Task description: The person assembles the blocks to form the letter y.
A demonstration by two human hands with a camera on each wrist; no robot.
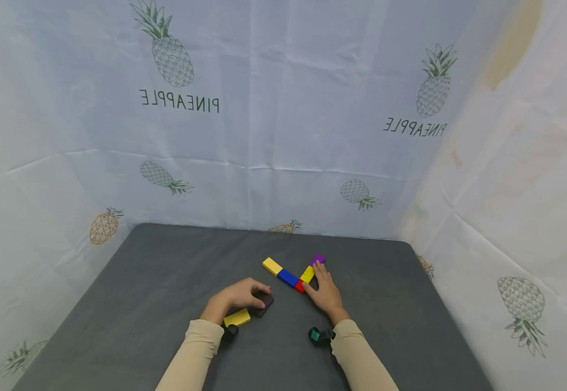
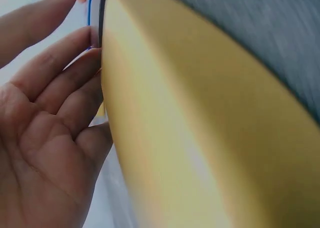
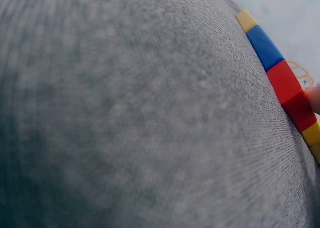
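In the head view, my left hand (image 1: 240, 295) holds a dark brown block (image 1: 267, 299) between thumb and fingers, low over the table. Beside that wrist lies a yellow block (image 1: 237, 318), which fills much of the left wrist view and hides the fingertips. Several blocks form a V: pale yellow (image 1: 272, 265), blue (image 1: 288, 277), red (image 1: 299, 287), bright yellow (image 1: 307, 275) and purple (image 1: 318, 259). My right hand (image 1: 327, 295) rests along the right arm of this V, its fingers extended. Its thumb touches the red block (image 3: 285, 81) in the right wrist view.
The dark grey tabletop (image 1: 386, 315) runs back to a white cloth (image 1: 293, 108) printed with pineapples, which also hangs at both sides. A black device (image 1: 319, 335) is worn on the right wrist, another (image 1: 230, 332) on the left.
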